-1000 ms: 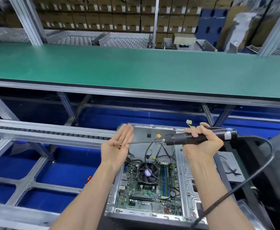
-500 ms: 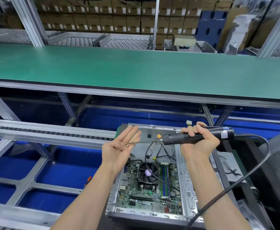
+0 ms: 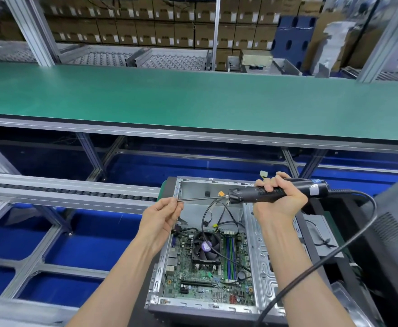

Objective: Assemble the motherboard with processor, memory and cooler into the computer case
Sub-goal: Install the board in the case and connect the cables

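I see the right hand (image 3: 279,201) wrapped round the black body of the electric screwdriver (image 3: 271,193), fingers curled over the top, tool lying approx. horizontal w/ the bit pointing toward frame left. Left hand (image 3: 161,214) meets the far end of that long bit: thumb & forefinger pinched at the bit tip (image 3: 180,200), other fingers curled in. Can't tell if a screw sits between the fingertips, too small. Both hands are held in the air above the open case (image 3: 259,256), lower centre of frame.

Directly below the grips, inside the case, lies the motherboard (image 3: 193,279), flat on the case floor, nearer the bottom edge of frame than the hands. On it: the cooler (image 3: 205,250) w/ its fan in the board's upper middle, and the memory sticks (image 3: 230,256) upright in their slots just right of the cooler. Processor not visible, presumably hidden under the cooler. Black wires (image 3: 207,215) loop from the case's upper part down over the fan.

From the screwdriver's rear a thick black cable (image 3: 334,253) arcs right, then down to the bottom edge. Left of the case, a grey roller rail (image 3: 63,194) runs across. Above, across mid frame, a green bench top (image 3: 193,97). Along the top edge, stacked cardboard boxes (image 3: 146,27) on shelving.
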Motion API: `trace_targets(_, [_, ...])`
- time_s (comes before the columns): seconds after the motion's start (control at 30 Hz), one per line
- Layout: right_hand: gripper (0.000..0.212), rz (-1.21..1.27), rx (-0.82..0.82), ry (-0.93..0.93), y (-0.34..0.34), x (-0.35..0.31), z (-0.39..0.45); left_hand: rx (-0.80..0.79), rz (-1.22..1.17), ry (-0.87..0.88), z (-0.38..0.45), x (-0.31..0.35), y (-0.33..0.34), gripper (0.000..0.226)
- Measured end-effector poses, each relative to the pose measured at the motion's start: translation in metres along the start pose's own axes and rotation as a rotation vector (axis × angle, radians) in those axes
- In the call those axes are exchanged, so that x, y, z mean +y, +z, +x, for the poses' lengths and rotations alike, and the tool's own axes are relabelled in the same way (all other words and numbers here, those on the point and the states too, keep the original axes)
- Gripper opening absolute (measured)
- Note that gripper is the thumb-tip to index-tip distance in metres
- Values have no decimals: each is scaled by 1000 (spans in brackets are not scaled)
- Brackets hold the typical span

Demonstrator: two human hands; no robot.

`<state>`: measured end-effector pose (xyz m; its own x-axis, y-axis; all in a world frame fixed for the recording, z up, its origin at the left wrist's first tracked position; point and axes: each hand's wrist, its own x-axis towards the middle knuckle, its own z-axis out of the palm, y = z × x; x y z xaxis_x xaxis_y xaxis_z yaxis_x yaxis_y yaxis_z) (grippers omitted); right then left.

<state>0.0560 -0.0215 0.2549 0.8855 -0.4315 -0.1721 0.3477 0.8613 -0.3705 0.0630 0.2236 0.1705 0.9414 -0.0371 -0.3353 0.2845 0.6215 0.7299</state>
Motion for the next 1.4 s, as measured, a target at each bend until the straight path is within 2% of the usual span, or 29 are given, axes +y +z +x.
trace_targets(0.2, [20, 14, 27, -3, -2, 2, 3, 32, -26, 31, 2, -2, 8, 33])
trace_targets(0.47, [22, 61, 105, -23, -3, 0, 5, 96, -122, 34, 0, -8, 20, 28])
trace_targets(0.6, [21, 67, 122, -24, -3, 0, 5, 145, -153, 23, -2, -9, 26, 18])
trace_targets(0.83, [19, 89, 136, -31, -3, 2, 2, 191, -211, 23, -9, -5, 40, 20])
trace_targets(1.0, [18, 81, 127, -40, 2, -2, -2, 159, -142, 20, -10, -1, 37, 18])
trace_targets(1.1, [17, 42, 102, -39, 6, -5, -3, 153, 44, 38, -14, 0, 25, 19])
trace_targets(1.2, [22, -39, 39, -67, 11, -10, -3, 304, 409, 87, -18, 0, 3, 18])
trace_targets(1.27, [23, -103, -2, -94, 15, -11, -4, 379, 744, 142, -24, -2, -6, 19])
trace_targets(1.4, [22, -194, -65, -137, 22, -10, -6, 270, 1611, 104, -39, -11, -15, 38])
